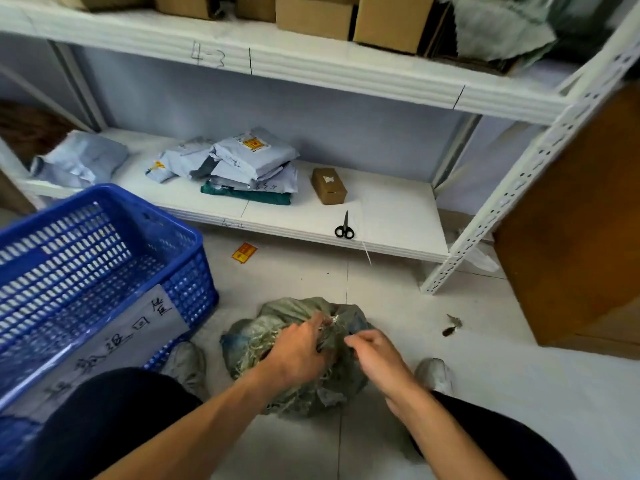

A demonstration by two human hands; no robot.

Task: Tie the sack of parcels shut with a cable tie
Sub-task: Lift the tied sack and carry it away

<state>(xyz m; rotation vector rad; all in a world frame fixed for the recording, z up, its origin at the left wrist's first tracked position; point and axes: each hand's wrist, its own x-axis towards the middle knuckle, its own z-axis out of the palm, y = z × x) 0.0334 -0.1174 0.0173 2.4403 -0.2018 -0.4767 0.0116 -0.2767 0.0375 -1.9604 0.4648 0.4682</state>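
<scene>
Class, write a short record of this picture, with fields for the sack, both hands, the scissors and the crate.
sack: on the floor, neck bunched
left hand: grips the neck
right hand: pinches the neck beside it
scissors: shut, on the low shelf edge
crate: blue, left of the sack

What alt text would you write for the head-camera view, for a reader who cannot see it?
Seen from above, a person's left hand and right hand grip the gathered neck of a greenish sack on the floor between their feet. A blue basket stands left; scissors lie on the low shelf ahead.
</scene>
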